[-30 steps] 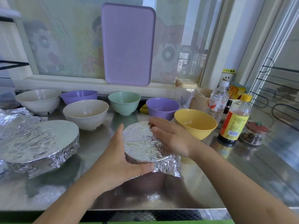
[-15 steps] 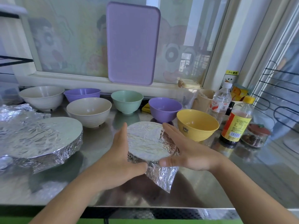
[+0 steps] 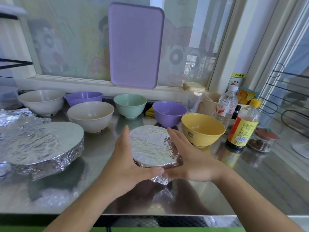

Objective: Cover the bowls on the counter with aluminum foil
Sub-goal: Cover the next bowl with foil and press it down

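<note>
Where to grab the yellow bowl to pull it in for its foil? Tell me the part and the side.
Take the yellow bowl by its rim on the near left, the side facing the foil-covered bowl. It stands upright and open, so fingers can hook inside the lip with the thumb outside. The brown bottle and water bottle crowd its right and back.

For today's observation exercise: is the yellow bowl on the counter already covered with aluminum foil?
No, the yellow bowl stands open with its bare inside showing, to the right of the foil-covered bowl between the hands.

Two bare forearms, left hand, right hand, no sleeves, unadorned.
</note>
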Tool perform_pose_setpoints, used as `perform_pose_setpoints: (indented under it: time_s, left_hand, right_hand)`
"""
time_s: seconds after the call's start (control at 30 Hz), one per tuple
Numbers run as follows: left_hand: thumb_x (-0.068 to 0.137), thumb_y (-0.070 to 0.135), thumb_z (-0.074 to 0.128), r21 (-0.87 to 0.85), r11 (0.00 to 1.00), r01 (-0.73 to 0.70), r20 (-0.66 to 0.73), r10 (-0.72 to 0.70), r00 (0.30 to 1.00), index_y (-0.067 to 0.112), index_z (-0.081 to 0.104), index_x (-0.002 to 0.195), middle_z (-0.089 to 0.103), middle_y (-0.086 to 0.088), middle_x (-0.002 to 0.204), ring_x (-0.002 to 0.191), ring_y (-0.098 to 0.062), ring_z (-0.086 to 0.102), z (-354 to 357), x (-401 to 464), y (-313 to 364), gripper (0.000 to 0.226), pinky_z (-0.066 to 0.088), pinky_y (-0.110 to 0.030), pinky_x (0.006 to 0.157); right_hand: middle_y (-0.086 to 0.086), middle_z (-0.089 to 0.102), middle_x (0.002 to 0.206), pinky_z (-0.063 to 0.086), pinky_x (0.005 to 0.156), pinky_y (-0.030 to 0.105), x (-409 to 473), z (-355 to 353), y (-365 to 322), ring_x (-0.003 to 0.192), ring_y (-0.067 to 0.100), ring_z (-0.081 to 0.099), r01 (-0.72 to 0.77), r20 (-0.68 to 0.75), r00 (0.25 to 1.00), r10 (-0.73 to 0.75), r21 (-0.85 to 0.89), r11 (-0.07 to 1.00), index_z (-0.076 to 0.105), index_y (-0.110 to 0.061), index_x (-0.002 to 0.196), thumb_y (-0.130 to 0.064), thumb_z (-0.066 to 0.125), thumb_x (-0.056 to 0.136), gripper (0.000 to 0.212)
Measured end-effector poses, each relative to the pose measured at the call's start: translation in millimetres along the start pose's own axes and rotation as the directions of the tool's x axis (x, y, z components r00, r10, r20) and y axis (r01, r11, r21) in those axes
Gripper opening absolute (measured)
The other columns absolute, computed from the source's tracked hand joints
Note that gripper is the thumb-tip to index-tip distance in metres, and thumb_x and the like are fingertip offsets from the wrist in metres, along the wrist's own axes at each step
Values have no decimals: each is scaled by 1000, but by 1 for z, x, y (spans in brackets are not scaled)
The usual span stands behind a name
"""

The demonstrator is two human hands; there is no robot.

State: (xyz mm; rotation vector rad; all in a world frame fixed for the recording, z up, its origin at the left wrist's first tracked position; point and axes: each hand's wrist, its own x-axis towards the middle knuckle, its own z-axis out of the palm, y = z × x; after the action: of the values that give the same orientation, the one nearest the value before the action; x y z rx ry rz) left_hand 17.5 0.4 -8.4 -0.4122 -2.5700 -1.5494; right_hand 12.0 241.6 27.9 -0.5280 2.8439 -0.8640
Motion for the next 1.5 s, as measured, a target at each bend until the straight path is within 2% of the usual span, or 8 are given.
perform_pose_setpoints:
  time_s: [0.17,0.3,0.47,0.7,0.93,1.13,1.3,1.5]
  left_hand:
    - [38,77,94,22,1000,8,76,-10,997,44,-11,163,16,32,164,148,11,22,-14,6,-4,167,22,-21,118]
    - [40,76,94,71,997,6,80,-12,997,43,-14,163,8,28,166,149,9,17,-16,5,0,166,20,-20,118]
    - [50,74,91,135,990,-46,46,40,998,34,-16,164,-4,25,166,152,6,5,-7,-1,8,162,14,-19,118]
    - [42,81,89,117,993,-7,85,-3,996,40,-15,162,0,25,168,151,7,11,-18,1,-1,165,20,-24,122]
    - [57,56,98,63,998,22,105,-29,994,38,-15,164,13,26,167,148,8,21,-16,-4,-1,157,21,-19,116]
    - [34,78,94,-14,999,41,101,-39,994,44,-18,162,16,23,166,148,9,20,-8,-4,1,173,23,-20,115]
    - [32,79,94,-26,1000,17,79,-14,997,44,-14,162,17,26,165,146,10,22,-8,-4,2,173,23,-19,114]
    - [34,73,98,-28,1000,2,51,0,999,48,-9,162,23,28,162,142,12,25,-8,-6,4,169,25,-18,111]
  right_hand:
    - [-31,11,164,26,96,0,-1,-20,-3,142,-13,15,-78,11,997,78,242,967,8,-34,169,-72,59,93,99]
    - [-22,17,171,16,122,25,18,-14,-11,153,-5,13,-15,-159,987,28,81,997,25,-33,167,-64,49,103,75]
    - [-5,46,158,21,94,-6,34,-5,-21,135,1,38,13,-144,989,-15,-15,1000,51,-14,152,-46,51,109,53]
    - [-9,53,127,40,109,35,13,-3,-17,118,12,50,-18,-154,988,12,-36,999,57,-17,128,-61,49,105,51]
    - [-43,-4,161,21,119,18,-6,-5,2,150,-14,16,-2,40,999,0,68,998,-8,-32,168,-86,67,74,131]
    - [-46,-3,156,20,112,6,-8,-4,2,140,-26,15,-3,63,998,-2,80,997,-2,-37,165,-56,85,81,122]
    - [-45,-8,154,17,118,16,-9,-3,0,149,-15,5,-10,32,999,8,63,998,-13,-31,167,-61,85,78,136]
    - [-51,-5,149,15,113,3,-9,1,2,129,-40,-5,8,5,1000,-8,74,997,-14,-35,166,-63,86,72,140]
